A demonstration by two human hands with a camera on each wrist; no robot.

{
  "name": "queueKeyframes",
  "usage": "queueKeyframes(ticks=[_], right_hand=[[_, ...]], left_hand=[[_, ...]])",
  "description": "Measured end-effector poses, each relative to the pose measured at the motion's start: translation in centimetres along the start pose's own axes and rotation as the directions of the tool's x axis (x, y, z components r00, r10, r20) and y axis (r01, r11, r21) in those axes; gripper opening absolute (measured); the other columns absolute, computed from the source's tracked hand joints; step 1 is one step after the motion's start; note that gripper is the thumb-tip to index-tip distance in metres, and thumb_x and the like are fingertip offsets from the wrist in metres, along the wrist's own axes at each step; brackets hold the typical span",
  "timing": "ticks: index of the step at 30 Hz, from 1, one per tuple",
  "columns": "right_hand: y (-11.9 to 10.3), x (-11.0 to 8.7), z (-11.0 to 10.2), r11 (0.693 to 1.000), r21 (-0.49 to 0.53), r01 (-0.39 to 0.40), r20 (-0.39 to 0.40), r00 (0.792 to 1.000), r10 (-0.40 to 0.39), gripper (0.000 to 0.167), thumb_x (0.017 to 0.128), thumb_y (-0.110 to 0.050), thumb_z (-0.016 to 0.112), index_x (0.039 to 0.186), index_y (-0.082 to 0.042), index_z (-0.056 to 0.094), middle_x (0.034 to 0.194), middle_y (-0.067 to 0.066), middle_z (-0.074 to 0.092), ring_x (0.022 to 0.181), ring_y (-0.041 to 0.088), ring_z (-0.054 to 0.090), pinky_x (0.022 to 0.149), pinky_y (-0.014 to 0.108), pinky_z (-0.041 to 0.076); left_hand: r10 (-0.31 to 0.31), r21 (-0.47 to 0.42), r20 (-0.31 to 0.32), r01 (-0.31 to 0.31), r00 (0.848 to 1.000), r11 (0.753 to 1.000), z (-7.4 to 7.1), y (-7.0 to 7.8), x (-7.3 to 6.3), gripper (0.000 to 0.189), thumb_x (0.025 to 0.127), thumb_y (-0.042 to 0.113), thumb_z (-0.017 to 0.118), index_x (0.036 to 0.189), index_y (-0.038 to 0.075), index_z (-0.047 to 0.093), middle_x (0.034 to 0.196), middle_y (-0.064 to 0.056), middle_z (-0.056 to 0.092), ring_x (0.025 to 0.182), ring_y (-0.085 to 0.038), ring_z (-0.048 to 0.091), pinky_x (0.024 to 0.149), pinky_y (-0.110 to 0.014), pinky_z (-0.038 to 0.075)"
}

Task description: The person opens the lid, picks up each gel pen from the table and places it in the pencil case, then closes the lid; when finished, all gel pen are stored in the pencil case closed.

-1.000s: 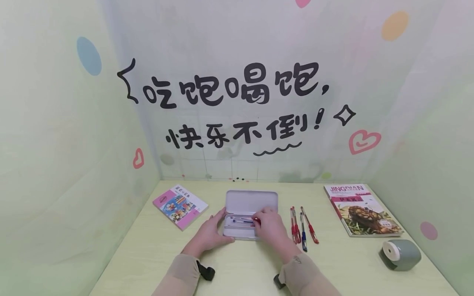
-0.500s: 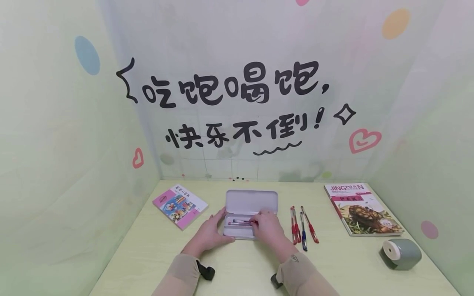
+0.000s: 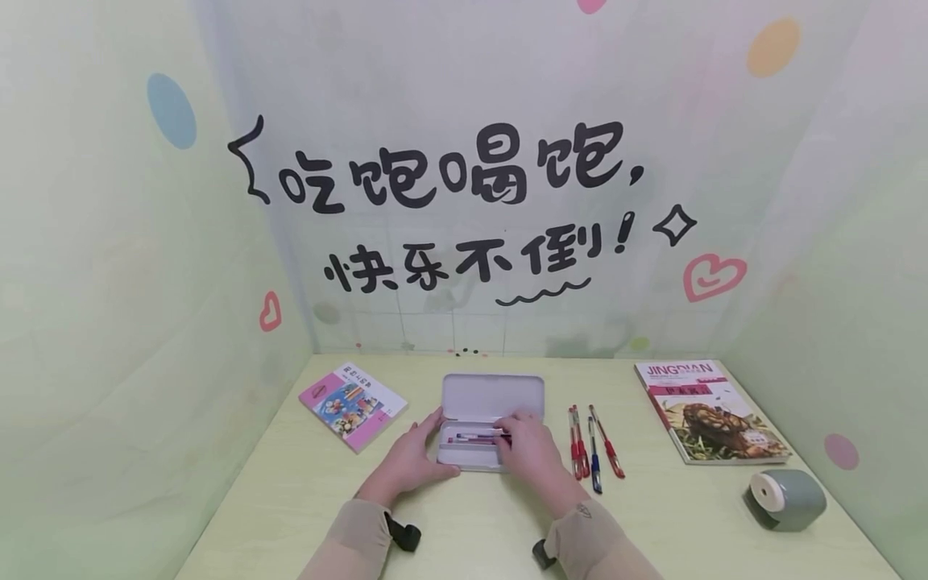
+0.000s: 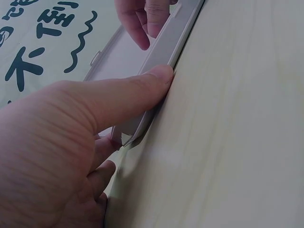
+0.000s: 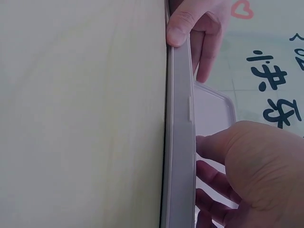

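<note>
An open pale-lilac pencil case (image 3: 467, 457) lies on the table, its lid (image 3: 493, 396) tipped back. My left hand (image 3: 412, 457) grips the case's left end, with the thumb (image 4: 147, 85) along the front edge and the other fingers round the side. Inside the case lie a few slim pens (image 3: 474, 438), pointing left and right. My right hand (image 3: 532, 447) reaches into the case's right part, its fingers at the right ends of the pens. In the right wrist view the front wall hides these fingertips, so I cannot tell whether they pinch a pen.
Several red and blue gel pens (image 3: 594, 451) lie right of the case. A pink-and-white booklet (image 3: 354, 405) is at the back left. A magazine (image 3: 710, 412) lies at the back right, with a grey-green pencil sharpener (image 3: 786, 499) in front of it. Printed cloth walls (image 3: 464, 322) enclose the table.
The pens inside the case have shifted slightly under my right fingers and lie more nearly level. My right hand has moved only a little; my left hand stays on the case.
</note>
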State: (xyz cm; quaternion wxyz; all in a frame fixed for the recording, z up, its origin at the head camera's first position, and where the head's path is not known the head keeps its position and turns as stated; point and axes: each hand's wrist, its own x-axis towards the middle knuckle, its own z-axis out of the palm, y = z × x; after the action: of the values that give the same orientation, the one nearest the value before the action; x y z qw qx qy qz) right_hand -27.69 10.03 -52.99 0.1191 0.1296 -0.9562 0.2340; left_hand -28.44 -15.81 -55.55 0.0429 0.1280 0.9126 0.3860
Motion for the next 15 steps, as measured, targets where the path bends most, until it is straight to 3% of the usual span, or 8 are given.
queueKeyframes(ticks=[7, 15], right_hand=[[1.4, -0.6, -1.3, 0.996, 0.066, -0.066, -0.016, 0.998, 0.067, 0.024, 0.1, -0.018, 0.079, 0.124, -0.012, 0.079, 0.127, 0.012, 0.074, 0.118, 0.035, 0.068, 0.106, 0.058, 0.061], [4.5, -1.0, -3.1, 0.99, 0.081, -0.114, -0.094, 0.988, 0.121, 0.034, 0.102, -0.019, 0.075, 0.135, -0.009, 0.074, 0.12, 0.013, 0.075, 0.116, 0.038, 0.069, 0.103, 0.059, 0.061]], left_hand=[[-0.004, -0.004, 0.008, 0.004, 1.0, 1.0, 0.2, 0.1, -0.1, 0.125, 0.076, 0.046, 0.099, 0.176, 0.021, 0.028, 0.178, -0.008, 0.042, 0.164, -0.059, 0.026, 0.134, -0.076, 0.025], [0.004, 0.006, 0.0, -0.004, 1.0, 1.0, 0.1, 0.1, 0.0, 0.125, 0.076, 0.046, 0.099, 0.176, 0.02, 0.028, 0.177, -0.008, 0.043, 0.164, -0.059, 0.027, 0.134, -0.074, 0.025]])
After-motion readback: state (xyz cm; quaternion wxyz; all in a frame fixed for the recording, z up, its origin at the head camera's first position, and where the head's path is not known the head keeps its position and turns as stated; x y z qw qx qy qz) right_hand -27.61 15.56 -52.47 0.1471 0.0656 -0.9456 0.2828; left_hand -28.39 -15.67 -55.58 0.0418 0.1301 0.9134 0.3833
